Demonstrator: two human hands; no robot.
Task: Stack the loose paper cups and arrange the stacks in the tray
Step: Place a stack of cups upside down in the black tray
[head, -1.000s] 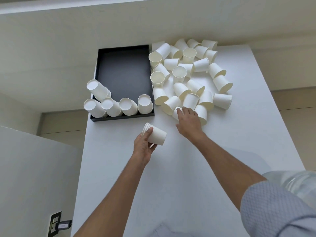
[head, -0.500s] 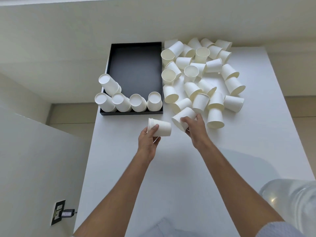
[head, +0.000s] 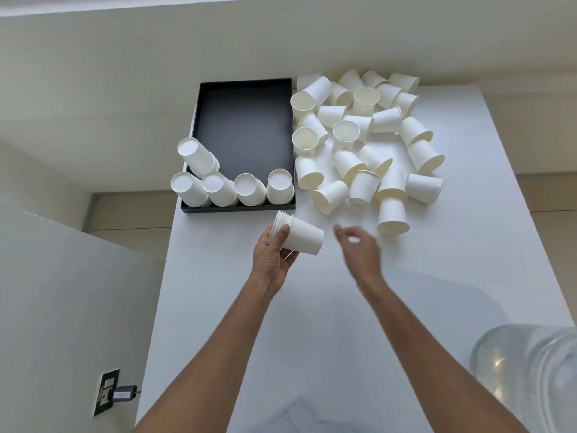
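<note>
On the wall below the white rectangular table (head: 312,323) you have a black wall socket (head: 106,392) with a small plug in it. On the table's far left corner sits the shallow black rectangular tray (head: 243,126). Five short stacks of white paper cups (head: 231,185) stand upside down in it: four in a row along the tray's near wall, the fifth leaning behind the leftmost one, against the tray's left wall.

Just in front of the tray's near right corner, your left hand (head: 274,254) grips a small stack of nested white paper cups (head: 296,234), held on its side with the rims pointing left; your thumb curls over the top near the rims and your fingers wrap underneath.

Right of that stack your right hand (head: 359,248) is blurred, apart from the stack; it seems to hold nothing, but how its fingers lie cannot be told.

Right of the tray, touching its wall, lies the pile of loose white paper cups (head: 365,142), most tipped on their sides, some upside down.
</note>
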